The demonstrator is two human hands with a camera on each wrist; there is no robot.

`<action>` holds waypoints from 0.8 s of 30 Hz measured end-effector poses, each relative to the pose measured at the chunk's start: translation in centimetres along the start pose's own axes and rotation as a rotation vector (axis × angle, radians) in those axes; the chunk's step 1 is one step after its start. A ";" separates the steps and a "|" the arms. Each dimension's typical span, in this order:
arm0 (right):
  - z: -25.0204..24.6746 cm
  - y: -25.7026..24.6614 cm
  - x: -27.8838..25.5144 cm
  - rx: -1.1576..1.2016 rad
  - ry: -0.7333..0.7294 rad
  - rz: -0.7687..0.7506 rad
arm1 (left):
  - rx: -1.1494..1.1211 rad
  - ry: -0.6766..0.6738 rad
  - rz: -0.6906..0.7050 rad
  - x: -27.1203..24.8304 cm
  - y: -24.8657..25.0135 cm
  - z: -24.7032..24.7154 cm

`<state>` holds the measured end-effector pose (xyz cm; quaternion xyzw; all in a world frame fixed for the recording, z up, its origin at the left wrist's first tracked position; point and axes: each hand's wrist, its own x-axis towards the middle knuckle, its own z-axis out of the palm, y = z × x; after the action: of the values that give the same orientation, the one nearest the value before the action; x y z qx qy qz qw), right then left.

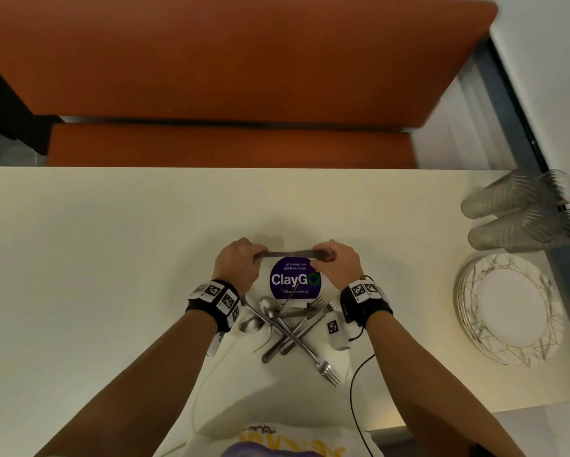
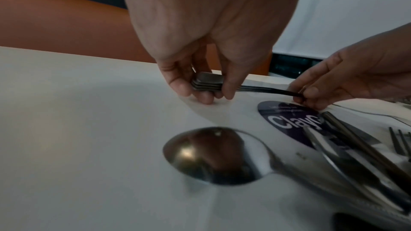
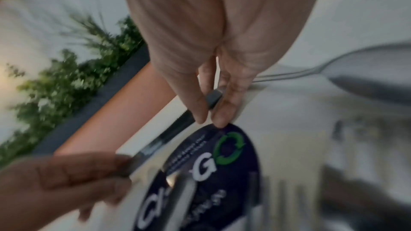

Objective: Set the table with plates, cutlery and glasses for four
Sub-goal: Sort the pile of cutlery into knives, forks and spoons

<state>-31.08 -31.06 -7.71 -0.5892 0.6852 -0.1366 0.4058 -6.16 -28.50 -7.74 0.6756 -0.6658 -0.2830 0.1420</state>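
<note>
A small bundle of stacked knives (image 1: pixel 283 254) lies level just above the white table (image 1: pixel 112 242), held at both ends. My left hand (image 1: pixel 256 256) pinches the squared handle ends (image 2: pixel 208 81) between thumb and fingers. My right hand (image 1: pixel 324 256) pinches the other end (image 3: pixel 214 97), where a serrated blade edge (image 3: pixel 177 126) shows. Behind my wrists lies a crossed pile of forks and spoons (image 1: pixel 287 324), with one spoon bowl (image 2: pixel 211 155) close to the left wrist. A stack of marble-patterned plates (image 1: pixel 508 308) and the ribbed glasses (image 1: pixel 521 212) sit at the right edge.
A round purple "ClayGo" sticker (image 1: pixel 293 280) is on the table below the knives. An orange bench (image 1: pixel 227 77) runs along the far side. A white tagged block (image 1: pixel 336 328) and a black cable (image 1: pixel 354 390) lie near my right wrist. A dark window frame (image 1: pixel 521 127) borders the right.
</note>
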 end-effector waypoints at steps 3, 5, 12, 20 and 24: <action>-0.6 0.7 -0.2 -0.149 0.105 -0.159 | 0.107 0.017 0.066 0.1 0.9 1.0; -1.0 1.4 -0.1 -0.207 0.097 -0.205 | 0.098 0.025 0.086 0.1 1.4 1.6; -1.3 2.9 0.0 -0.293 0.104 -0.315 | 0.118 0.086 0.101 -0.1 1.8 2.3; -1.5 3.1 0.0 -0.307 0.126 -0.319 | -0.026 0.014 0.008 0.7 1.7 2.5; -1.8 3.0 0.0 -0.293 0.107 -0.283 | -0.071 0.019 -0.026 0.7 1.4 2.7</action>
<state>-34.48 -30.77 -8.61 -0.7239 0.6290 -0.1224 0.2556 -8.87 -28.79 -9.24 0.6815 -0.6450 -0.3018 0.1687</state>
